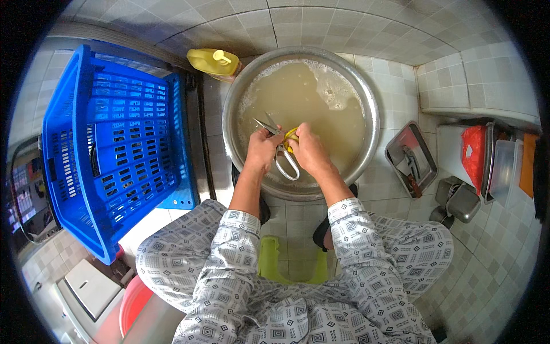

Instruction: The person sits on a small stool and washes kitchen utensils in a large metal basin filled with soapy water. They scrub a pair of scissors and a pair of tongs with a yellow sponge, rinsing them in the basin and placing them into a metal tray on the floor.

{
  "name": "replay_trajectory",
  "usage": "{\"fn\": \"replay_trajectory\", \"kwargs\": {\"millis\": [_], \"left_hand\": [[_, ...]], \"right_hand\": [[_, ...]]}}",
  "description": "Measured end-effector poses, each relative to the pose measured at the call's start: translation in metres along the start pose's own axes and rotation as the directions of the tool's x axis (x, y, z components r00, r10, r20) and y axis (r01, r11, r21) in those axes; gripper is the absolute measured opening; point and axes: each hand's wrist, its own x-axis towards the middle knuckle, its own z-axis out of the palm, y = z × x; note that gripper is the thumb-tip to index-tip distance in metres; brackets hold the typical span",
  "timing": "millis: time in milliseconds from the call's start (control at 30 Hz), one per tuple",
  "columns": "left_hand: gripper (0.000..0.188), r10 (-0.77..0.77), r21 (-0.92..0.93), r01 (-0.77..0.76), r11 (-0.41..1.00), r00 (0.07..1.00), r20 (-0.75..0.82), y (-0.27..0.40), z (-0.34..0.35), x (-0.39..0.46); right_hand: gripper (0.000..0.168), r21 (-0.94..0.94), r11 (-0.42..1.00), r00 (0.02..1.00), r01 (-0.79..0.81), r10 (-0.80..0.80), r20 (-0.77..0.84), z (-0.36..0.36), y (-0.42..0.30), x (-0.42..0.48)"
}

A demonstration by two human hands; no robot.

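My left hand (pixel 261 149) grips a pair of metal scissors (pixel 288 167) around the pivot. The blades are parted and point up and left, while the handle loops hang towards the lower right. In my right hand (pixel 311 148) is a small yellow cloth or pad (pixel 291 135), pressed close to the scissors; my fingers partly cover it. Both hands are over the near half of a large round metal basin (pixel 372 122). Cloudy water (pixel 296 96) with white foam along the far edge fills much of the basin, and its bottom cannot be seen.
A yellow jug (pixel 215 64) stands behind the basin's left side. A large blue plastic basket (pixel 129 142) is at left. On the right are a metal tray (pixel 423 167) holding utensils, metal containers (pixel 464 202) and a red bag (pixel 472 157). A green stool (pixel 269 258) is beneath me.
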Motion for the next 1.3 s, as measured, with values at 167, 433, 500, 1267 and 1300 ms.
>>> {"fn": "replay_trajectory", "kwargs": {"millis": [167, 433, 500, 1267, 1300], "left_hand": [[0.015, -0.042, -0.04, 0.04, 0.998, 0.998, -0.043, 0.005, -0.001, -0.002], [0.014, 0.018, -0.115, -0.03, 0.993, 0.994, -0.104, 0.007, -0.014, 0.006], [0.015, 0.029, -0.112, -0.042, 0.993, 0.993, -0.116, 0.004, -0.018, 0.009], [0.014, 0.141, -0.241, -0.185, 0.953, 0.972, -0.187, -0.018, -0.002, 0.017], [0.016, 0.131, -0.281, -0.18, 0.943, 0.974, -0.184, -0.019, 0.001, 0.015]], "right_hand": [[0.03, -0.146, 0.987, 0.997, 0.066, -0.07, -0.019, -0.007, -0.014, -0.005], [0.015, 0.039, 0.978, 0.978, 0.206, -0.205, -0.022, -0.003, -0.005, -0.007], [0.018, 0.128, 0.937, 0.945, 0.325, -0.319, -0.068, -0.003, 0.003, -0.007], [0.025, 0.214, 0.936, 0.943, 0.278, -0.223, -0.247, 0.043, -0.01, -0.008], [0.025, 0.15, 0.946, 0.934, 0.286, -0.241, -0.264, 0.042, -0.012, -0.01]]}}
